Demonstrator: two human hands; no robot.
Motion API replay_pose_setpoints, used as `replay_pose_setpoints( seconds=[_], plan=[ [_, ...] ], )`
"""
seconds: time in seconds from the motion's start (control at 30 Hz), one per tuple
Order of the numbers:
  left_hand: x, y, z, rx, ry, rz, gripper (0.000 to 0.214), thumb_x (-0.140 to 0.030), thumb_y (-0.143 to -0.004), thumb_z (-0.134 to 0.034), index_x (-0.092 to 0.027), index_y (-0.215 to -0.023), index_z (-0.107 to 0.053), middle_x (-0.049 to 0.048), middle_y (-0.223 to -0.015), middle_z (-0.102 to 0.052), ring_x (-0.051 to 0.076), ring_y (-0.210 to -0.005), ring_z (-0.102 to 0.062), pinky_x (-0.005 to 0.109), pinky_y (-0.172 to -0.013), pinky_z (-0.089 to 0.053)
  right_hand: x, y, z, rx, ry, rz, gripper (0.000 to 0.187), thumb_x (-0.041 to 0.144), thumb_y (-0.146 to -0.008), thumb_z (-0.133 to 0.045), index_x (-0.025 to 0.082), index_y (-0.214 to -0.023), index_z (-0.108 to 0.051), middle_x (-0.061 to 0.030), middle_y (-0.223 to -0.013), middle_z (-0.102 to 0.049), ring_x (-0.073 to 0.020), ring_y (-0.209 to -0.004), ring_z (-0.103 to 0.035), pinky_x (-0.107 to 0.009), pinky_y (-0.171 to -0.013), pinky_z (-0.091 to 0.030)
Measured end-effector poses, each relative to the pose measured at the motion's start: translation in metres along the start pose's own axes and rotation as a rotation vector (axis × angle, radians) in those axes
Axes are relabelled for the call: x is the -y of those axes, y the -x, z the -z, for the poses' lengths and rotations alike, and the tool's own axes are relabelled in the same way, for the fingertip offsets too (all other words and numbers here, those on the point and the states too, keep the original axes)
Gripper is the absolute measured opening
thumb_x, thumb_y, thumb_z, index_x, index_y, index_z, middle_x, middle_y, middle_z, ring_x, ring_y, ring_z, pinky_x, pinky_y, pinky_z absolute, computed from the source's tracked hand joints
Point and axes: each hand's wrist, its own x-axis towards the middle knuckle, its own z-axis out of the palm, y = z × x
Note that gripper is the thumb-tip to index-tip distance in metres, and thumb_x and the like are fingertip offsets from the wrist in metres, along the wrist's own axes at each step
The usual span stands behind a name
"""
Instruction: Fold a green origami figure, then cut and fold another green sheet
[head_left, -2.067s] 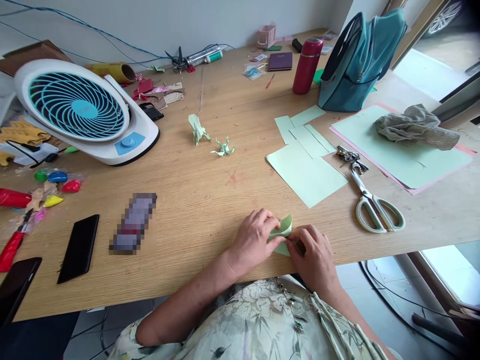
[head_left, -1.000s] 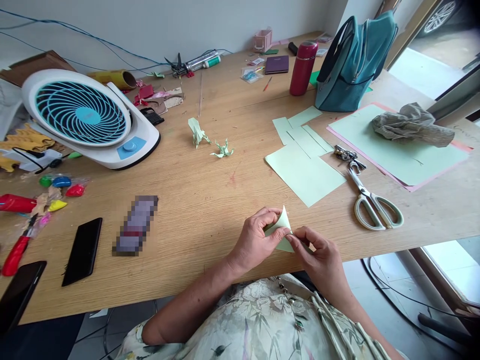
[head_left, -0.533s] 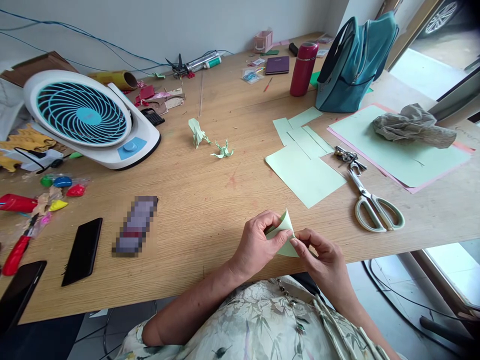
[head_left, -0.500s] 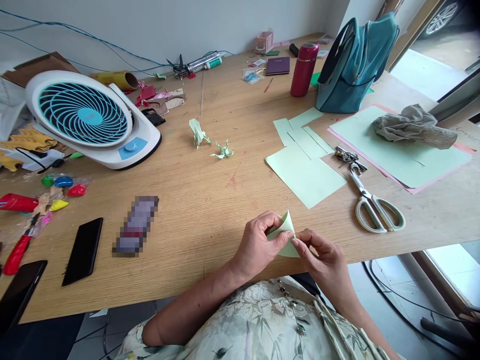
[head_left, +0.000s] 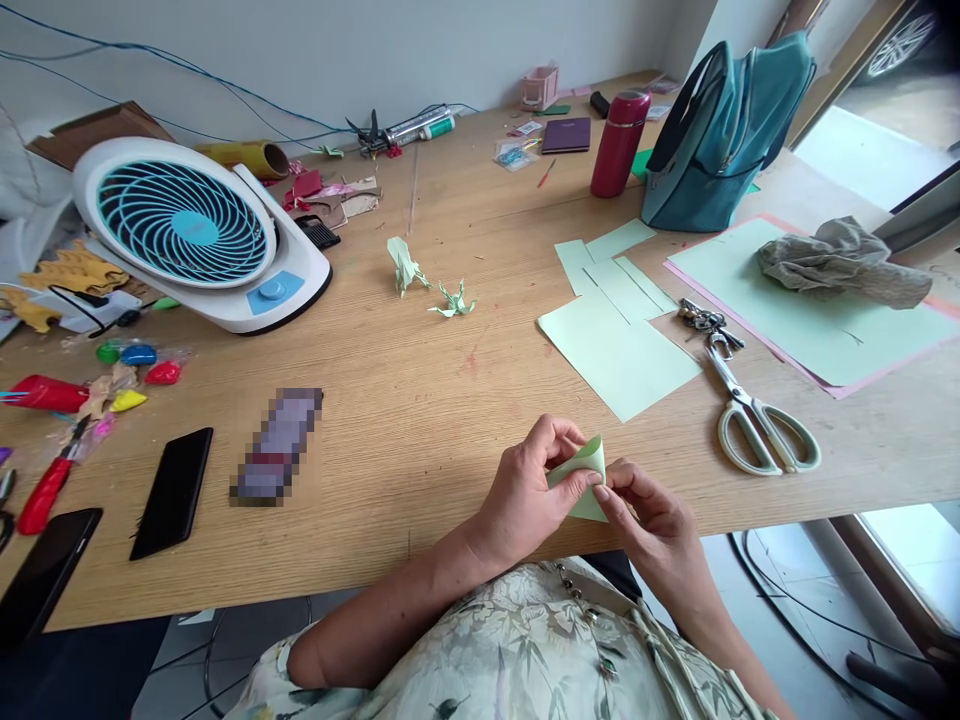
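Note:
A small folded piece of pale green paper is held just above the near edge of the wooden table. My left hand pinches its left side with thumb and fingers. My right hand pinches its lower right corner with the fingertips closed. Two finished pale green origami figures stand further back at the table's middle. Cut sheets of the same green paper lie to the right of them.
Scissors with keys lie right of the sheets. A large green sheet carries a crumpled cloth. A teal bag and red bottle stand behind. A fan, a black phone and craft clutter fill the left.
The folded paper, pressed flat on the table two seconds ago, has been lifted and turned between both hands. Its top point now bends over to the right. The view drifted slightly.

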Motion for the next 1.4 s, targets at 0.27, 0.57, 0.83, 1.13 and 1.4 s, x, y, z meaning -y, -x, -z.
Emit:
replay_pose_setpoints(
  seconds=[0.27,0.57,0.83,1.13,1.4],
  plan=[
    [0.003,0.001,0.004,0.077,-0.261,-0.022,0.018,-0.028,-0.091,-0.062,-0.02,-0.106,-0.059,0.0019,-0.089,-0.069,0.016,-0.082,-0.064,0.027,-0.073,-0.047,-0.003,0.0,-0.001,-0.128,-0.13,-0.027,0.019,0.037,-0.092,-0.061,0.022,-0.08,-0.058,0.0,-0.077,-0.053,-0.0158,-0.071,-0.046,-0.027,-0.063,-0.037],
    [0.006,0.0,0.004,0.149,-0.527,-0.098,0.023,-0.03,-0.096,-0.052,-0.021,-0.076,-0.044,-0.0015,-0.071,-0.057,0.015,-0.065,-0.054,0.026,-0.059,-0.035,-0.002,-0.004,0.0,-0.034,-0.292,-0.138,0.019,0.039,-0.087,-0.067,0.021,-0.081,-0.067,-0.0005,-0.074,-0.061,-0.0153,-0.07,-0.052,-0.026,-0.064,-0.041],
    [0.001,-0.003,0.008,0.283,-0.645,-0.058,0.019,-0.028,-0.099,-0.046,-0.021,-0.081,-0.044,-0.0008,-0.076,-0.058,0.016,-0.069,-0.057,0.027,-0.06,-0.035,-0.005,-0.003,0.001,-0.064,-0.367,-0.224,0.021,0.04,-0.083,-0.072,0.02,-0.078,-0.071,-0.0009,-0.07,-0.063,-0.0133,-0.063,-0.05,-0.024,-0.058,-0.039],
    [-0.008,-0.007,0.016,0.534,-0.725,-0.027,0.016,-0.03,-0.101,-0.043,-0.021,-0.087,-0.044,-0.0002,-0.081,-0.062,0.018,-0.076,-0.061,0.027,-0.063,-0.036,-0.001,-0.006,0.0,-0.063,-0.494,-0.376,0.025,0.043,-0.078,-0.077,0.019,-0.074,-0.069,-0.0011,-0.068,-0.064,-0.0113,-0.058,-0.052,-0.022,-0.051,-0.039],
    [-0.001,-0.006,0.02,0.571,-0.687,-0.056,0.02,-0.032,-0.101,-0.041,-0.022,-0.084,-0.042,-0.0015,-0.077,-0.059,0.016,-0.072,-0.058,0.027,-0.06,-0.034,0.003,-0.007,-0.002,-0.115,-0.524,-0.394,0.036,0.043,-0.073,-0.081,0.018,-0.064,-0.057,0.0058,-0.052,-0.048,-0.004,-0.042,-0.032,-0.019,-0.038,-0.023]
  ],
)
